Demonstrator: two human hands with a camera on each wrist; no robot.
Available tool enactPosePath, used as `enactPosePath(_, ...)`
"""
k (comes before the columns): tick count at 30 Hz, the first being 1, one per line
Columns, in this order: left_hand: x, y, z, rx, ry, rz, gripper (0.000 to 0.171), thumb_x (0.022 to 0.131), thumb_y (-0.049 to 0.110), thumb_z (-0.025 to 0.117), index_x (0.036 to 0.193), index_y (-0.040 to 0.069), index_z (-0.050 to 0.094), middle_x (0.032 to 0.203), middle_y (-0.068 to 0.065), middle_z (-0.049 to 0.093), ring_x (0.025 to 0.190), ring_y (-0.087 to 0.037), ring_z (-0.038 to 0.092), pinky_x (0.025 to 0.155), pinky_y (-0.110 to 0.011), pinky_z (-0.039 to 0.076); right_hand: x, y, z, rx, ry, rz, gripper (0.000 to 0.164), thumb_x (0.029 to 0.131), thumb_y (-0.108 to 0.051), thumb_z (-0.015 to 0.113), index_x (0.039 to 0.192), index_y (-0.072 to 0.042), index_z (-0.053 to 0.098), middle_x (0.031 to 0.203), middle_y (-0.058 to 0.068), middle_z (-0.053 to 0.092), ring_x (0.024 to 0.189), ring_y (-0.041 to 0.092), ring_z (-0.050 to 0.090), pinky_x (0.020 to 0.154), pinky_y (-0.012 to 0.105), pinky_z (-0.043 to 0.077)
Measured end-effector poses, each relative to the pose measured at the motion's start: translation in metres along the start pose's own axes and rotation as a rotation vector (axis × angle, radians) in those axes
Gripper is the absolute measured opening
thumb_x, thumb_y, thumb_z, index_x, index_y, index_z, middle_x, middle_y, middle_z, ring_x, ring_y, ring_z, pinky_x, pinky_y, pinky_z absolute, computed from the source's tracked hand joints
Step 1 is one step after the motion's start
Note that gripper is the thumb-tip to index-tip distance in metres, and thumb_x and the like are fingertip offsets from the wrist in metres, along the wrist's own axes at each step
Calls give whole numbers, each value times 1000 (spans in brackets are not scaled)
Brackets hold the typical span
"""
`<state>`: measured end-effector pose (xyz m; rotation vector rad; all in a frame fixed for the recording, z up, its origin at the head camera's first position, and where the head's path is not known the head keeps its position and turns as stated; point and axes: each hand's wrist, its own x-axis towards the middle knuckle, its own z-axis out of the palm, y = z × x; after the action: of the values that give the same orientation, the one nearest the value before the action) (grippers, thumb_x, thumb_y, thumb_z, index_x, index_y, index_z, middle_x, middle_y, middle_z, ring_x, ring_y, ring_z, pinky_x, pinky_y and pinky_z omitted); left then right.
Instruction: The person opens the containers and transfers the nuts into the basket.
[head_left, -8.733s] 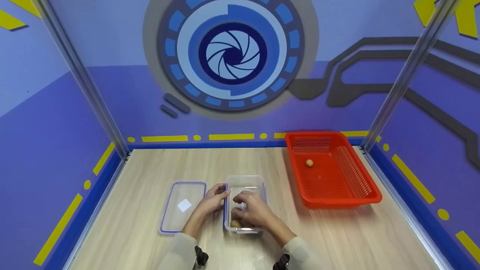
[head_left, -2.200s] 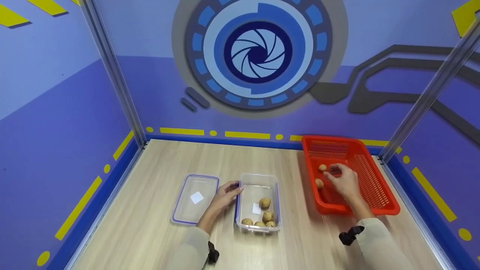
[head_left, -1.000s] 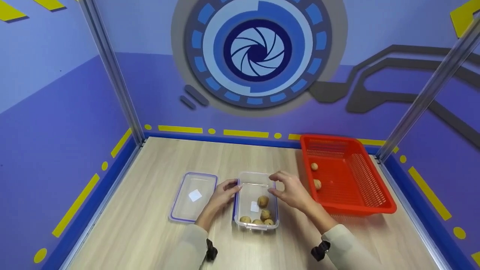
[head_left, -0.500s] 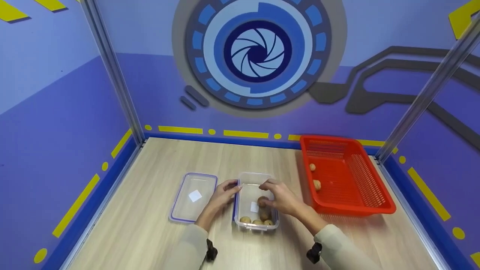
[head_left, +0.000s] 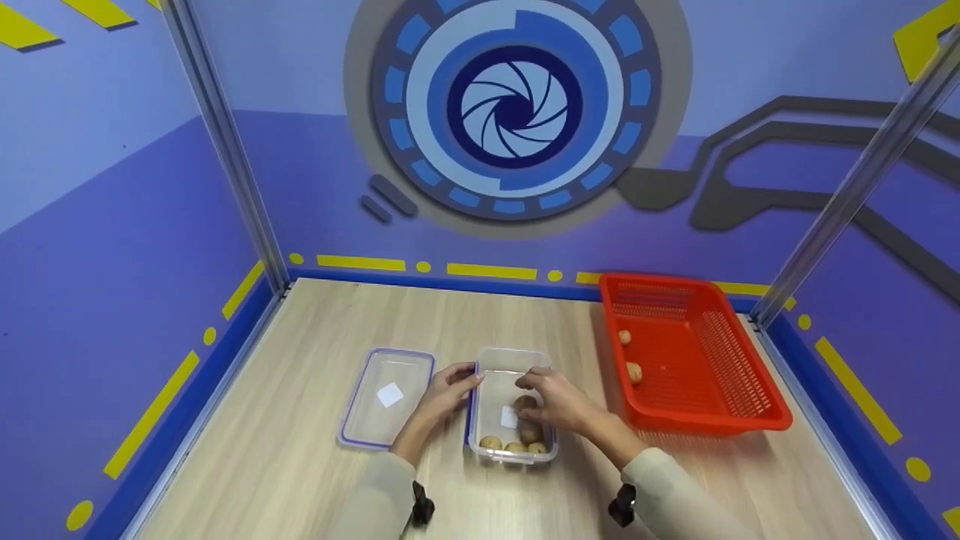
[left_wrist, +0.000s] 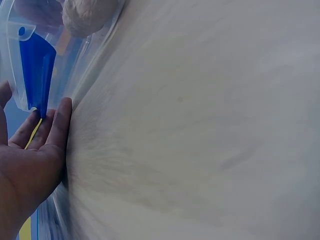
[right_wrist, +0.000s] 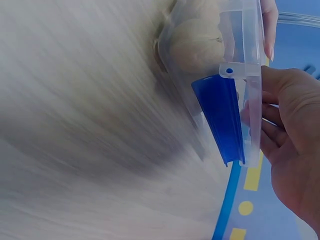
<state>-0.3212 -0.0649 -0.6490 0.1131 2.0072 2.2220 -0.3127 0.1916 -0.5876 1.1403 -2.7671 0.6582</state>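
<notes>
A clear plastic box (head_left: 495, 457) with purple-blue side clasps lies before me, several walnuts (head_left: 490, 442) inside near its front. My right hand (head_left: 559, 401) reaches in over the right wall, its bent fingers and thumb spread around a walnut (head_left: 525, 406). The thumb overlaps that walnut, while a small gap shows under the fingertips. In the right wrist view the right fingers appear behind the box wall, partly hidden. My left hand (head_left: 448, 390) steadies the box's left side, thumb at the rim. Its straight fingers (left_wrist: 60, 122) meet the lower end of the blue clasp (left_wrist: 37, 70).
The box lid (head_left: 386, 427) with a purple-blue seal lies flat on the wooden table (head_left: 315, 322), left of the left hand. A red basket (head_left: 712, 420) stands at the back right, holding two walnuts (head_left: 634, 373) along its left side. Blue printed walls enclose the table.
My right hand has come from the red basket to the box and lowered over a walnut. Since the oldest frame, the basket has gained a walnut. The left hand has stayed at the box.
</notes>
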Motion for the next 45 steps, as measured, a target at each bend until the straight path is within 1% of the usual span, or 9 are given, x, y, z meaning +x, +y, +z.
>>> enactPosePath(3, 1, 0, -1, 25, -11, 23, 54, 103, 20, 70, 146, -8, 54, 142, -27, 60, 120, -29, 65, 103, -43, 57, 1, 1, 1, -25, -6, 2, 42, 84, -14, 90, 118, 2, 73, 111, 12, 72, 103, 30, 71, 94, 48, 60)
enactPosePath(6, 2, 0, 0, 33, -15, 27, 55, 103, 21, 70, 146, -8, 53, 143, -28, 59, 120, -28, 65, 103, -43, 57, 2, 2, 3, -60, 0, -32, 42, 81, -13, 92, 116, 2, 74, 108, 12, 72, 98, 28, 70, 91, 46, 61)
enactPosePath(10, 1, 0, 1, 22, -11, 15, 55, 102, 21, 71, 146, -8, 54, 143, -27, 60, 122, -34, 65, 102, -44, 58, 3, 4, 6, -91, 25, -110, 41, 77, -9, 94, 111, 3, 75, 102, 14, 72, 91, 26, 68, 84, 44, 62)
enactPosePath(13, 1, 1, 1, 11, -9, 9, 54, 102, 20, 72, 145, -8, 54, 142, -27, 60, 125, -38, 64, 103, -44, 57, 3, 4, 7, -97, 30, -139, 39, 75, -7, 95, 108, 2, 75, 100, 14, 72, 89, 25, 67, 81, 43, 61)
enactPosePath(20, 2, 2, 2, -6, -4, 0, 53, 103, 19, 71, 145, -8, 54, 142, -27, 61, 126, -39, 63, 102, -44, 58, 6, 2, 7, -134, 4, -128, 35, 78, -9, 94, 105, 2, 76, 98, 11, 71, 89, 24, 67, 81, 41, 61)
enactPosePath(28, 2, 2, 2, -16, 3, -11, 55, 102, 21, 73, 146, -7, 54, 141, -25, 61, 124, -35, 64, 103, -46, 57, 6, 2, 9, -148, -38, -112, 29, 81, -8, 91, 103, 0, 74, 96, 10, 68, 88, 23, 64, 78, 40, 60)
enactPosePath(36, 1, 1, -1, -20, 1, -6, 54, 102, 18, 71, 145, -9, 54, 138, -24, 63, 122, -39, 65, 95, -43, 61, 8, 3, 15, -160, 9, -146, 25, 80, -6, 90, 98, -1, 73, 90, 8, 67, 83, 21, 62, 74, 38, 59)
enactPosePath(41, 1, 1, -1, 18, 9, -7, 51, 103, 19, 70, 144, -8, 56, 137, -24, 65, 122, -39, 65, 95, -42, 61, 7, 3, 17, -148, 10, -146, 22, 82, -5, 88, 97, -1, 73, 89, 7, 66, 83, 20, 61, 74, 37, 59)
enactPosePath(45, 1, 0, 0, 26, 9, -16, 53, 102, 22, 71, 144, -6, 57, 138, -23, 65, 122, -37, 66, 96, -44, 60, 5, 3, 19, -152, 46, -165, 21, 80, -5, 89, 94, -3, 73, 86, 5, 65, 81, 19, 60, 72, 36, 58)
